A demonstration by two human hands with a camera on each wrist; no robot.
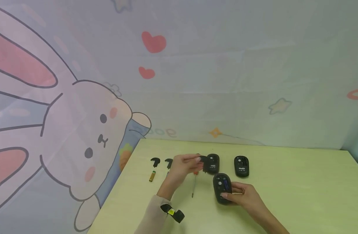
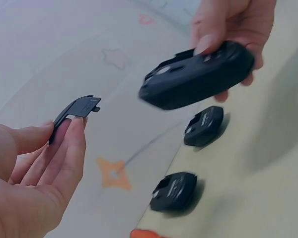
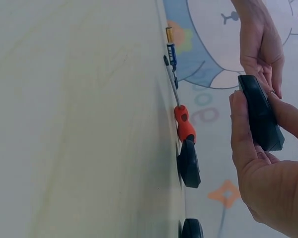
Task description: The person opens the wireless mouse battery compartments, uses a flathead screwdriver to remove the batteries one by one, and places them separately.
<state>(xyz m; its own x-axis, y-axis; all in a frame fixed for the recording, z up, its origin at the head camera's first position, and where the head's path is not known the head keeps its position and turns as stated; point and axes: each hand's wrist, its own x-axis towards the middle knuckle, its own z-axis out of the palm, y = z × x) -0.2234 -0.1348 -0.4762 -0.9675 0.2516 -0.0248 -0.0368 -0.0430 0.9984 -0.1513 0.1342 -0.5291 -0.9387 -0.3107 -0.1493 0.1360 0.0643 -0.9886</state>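
My left hand (image 1: pixel 179 169) pinches a thin, curved black battery cover (image 2: pixel 80 107) between thumb and fingers, raised above the table. In my right hand (image 1: pixel 249 199) is a black computer mouse (image 1: pixel 218 196), held by its sides with the underside showing. A blue battery (image 1: pixel 225 184) lies in the mouse's open compartment. The cover is to the left of the mouse and apart from it, as the left wrist view shows. From the right wrist view, the mouse (image 3: pixel 260 116) hides part of the left hand.
Two more mice (image 1: pixel 214 164) (image 1: pixel 241 166) lie underside up behind the held one. An orange-handled screwdriver (image 1: pixel 193 187) lies left of them. Two black covers (image 1: pixel 156 161) (image 1: pixel 169 162) and a gold battery (image 1: pixel 152 176) are farther left. A printed backdrop (image 1: pixel 196 107) stands behind the table.
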